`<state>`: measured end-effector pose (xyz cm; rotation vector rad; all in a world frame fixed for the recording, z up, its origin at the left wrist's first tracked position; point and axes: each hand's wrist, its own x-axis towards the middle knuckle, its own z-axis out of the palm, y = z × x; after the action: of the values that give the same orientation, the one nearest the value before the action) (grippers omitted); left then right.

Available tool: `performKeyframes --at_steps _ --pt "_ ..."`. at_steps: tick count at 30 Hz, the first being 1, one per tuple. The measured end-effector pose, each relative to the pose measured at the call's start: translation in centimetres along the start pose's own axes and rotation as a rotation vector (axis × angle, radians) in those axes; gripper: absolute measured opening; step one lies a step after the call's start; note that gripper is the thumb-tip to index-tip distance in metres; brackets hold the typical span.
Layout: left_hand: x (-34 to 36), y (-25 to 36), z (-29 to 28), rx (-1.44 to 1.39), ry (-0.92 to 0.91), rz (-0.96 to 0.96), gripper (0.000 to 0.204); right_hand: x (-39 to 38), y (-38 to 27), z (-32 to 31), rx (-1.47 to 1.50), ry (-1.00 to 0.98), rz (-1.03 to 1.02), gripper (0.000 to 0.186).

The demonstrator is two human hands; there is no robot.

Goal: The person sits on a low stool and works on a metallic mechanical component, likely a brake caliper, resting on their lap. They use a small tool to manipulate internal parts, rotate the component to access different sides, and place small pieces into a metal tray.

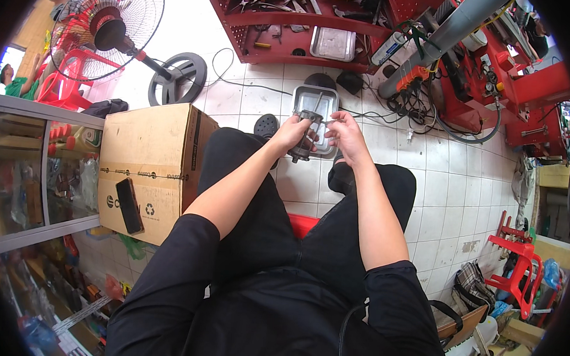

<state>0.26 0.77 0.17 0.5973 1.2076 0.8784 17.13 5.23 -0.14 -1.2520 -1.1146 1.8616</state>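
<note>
Between my knees, my left hand (292, 133) is closed round a dark grey metal machine part (301, 151), whose exact kind I cannot tell. It has a wider top and bottom and a narrower body between. My right hand (349, 137) is just to its right, thumb and fingers pinched together at the part's upper end. Something small and thin seems to be in that pinch, too small to name. Below both hands on the tiled floor is a shallow silver metal tray (332, 98), partly hidden by the hands and the part.
A cardboard box (146, 138) with a black phone (129, 205) on it stands at my left, beside a glass cabinet (40, 178). Ahead are a red tool cart (273, 39) and a standing fan (112, 35). Cables (408, 104) cross the floor; a red stool (518, 271) is at right.
</note>
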Motion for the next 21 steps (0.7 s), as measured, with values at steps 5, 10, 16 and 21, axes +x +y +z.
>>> performKeyframes --at_steps 5,10,16,21 --pt "0.1 0.0 0.0 0.024 -0.005 -0.010 0.030 0.4 0.2 -1.0 0.014 -0.124 0.144 0.020" --pt "0.0 0.1 0.2 0.021 -0.012 0.001 0.030 0.6 0.9 -0.8 -0.005 -0.079 -0.020 0.020" --pt "-0.1 0.0 0.1 0.056 0.007 0.032 0.030 0.3 -0.1 -0.8 -0.009 -0.092 0.193 0.018" --pt "-0.4 0.3 0.4 0.103 -0.013 0.056 0.032 1.1 1.1 -1.3 -0.007 -0.154 0.038 0.019"
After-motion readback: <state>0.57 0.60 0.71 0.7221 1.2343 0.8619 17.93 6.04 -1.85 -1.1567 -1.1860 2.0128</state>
